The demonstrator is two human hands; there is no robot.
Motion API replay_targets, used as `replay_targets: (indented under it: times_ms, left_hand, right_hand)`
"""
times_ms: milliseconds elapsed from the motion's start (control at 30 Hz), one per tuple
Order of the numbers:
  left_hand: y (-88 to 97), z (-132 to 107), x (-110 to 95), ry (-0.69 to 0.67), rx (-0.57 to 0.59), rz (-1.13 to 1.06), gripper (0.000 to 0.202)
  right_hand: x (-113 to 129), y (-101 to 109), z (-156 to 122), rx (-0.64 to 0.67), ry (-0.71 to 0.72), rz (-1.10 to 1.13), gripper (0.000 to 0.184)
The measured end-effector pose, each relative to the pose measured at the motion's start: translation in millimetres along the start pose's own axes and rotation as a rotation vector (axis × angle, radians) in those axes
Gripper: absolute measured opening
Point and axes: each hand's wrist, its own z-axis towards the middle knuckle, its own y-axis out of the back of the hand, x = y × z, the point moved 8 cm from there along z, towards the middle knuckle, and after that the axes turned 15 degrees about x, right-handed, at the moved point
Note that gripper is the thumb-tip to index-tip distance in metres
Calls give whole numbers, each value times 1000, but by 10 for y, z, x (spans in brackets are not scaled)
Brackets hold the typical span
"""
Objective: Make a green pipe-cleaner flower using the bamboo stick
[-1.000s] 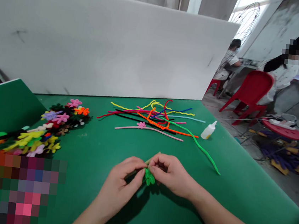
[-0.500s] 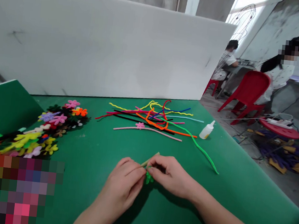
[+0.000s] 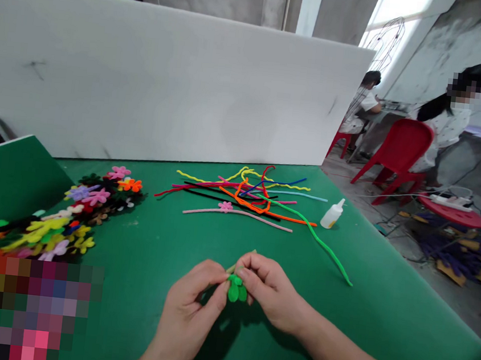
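Note:
Between my two hands is a small bright green pipe-cleaner flower (image 3: 235,292), its looped petals hanging downward. My left hand (image 3: 193,304) pinches it from the left with thumb and forefinger. From the other side my right hand (image 3: 269,291) grips its upper part with closed fingertips. A thin pale olive strip (image 3: 231,269) shows between the fingers above the petals; most of it is covered by my hands. Beyond them, a pink pipe-cleaner flower (image 3: 224,206) lies against a pale pink pipe cleaner (image 3: 257,221) on the green table (image 3: 151,251).
Several coloured pipe cleaners (image 3: 280,209) lie in a tangle at the back. A white glue bottle (image 3: 331,217) stands to their right. Finished pipe-cleaner flowers (image 3: 88,194) are heaped at the left. A white panel (image 3: 181,93) borders the table; people sit beyond at the right.
My left hand has turned, its thumb now under the flower. The green petals show more fully, and less of the olive strip is visible. The camera view has tilted slightly upward.

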Motion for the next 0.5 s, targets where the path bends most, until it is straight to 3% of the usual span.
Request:
replay_targets:
  times_ms: [167,233,367,500]
  left_hand:
    - [11,-42,-35,-7,-58,-12,14]
    - [-1,-26,-43,-10,-30,22,13]
    - [-104,50,-78,-45,163,307,11]
    - [-226,51,-158,-187,299,710,19]
  right_hand:
    - [-23,-20,-5,-23,13,72,32]
    - [-5,-5,-9,-17,11,23,29]
    - [120,33,-22,31,10,-425,15]
    - [217,0,-40,81,35,-828,11]
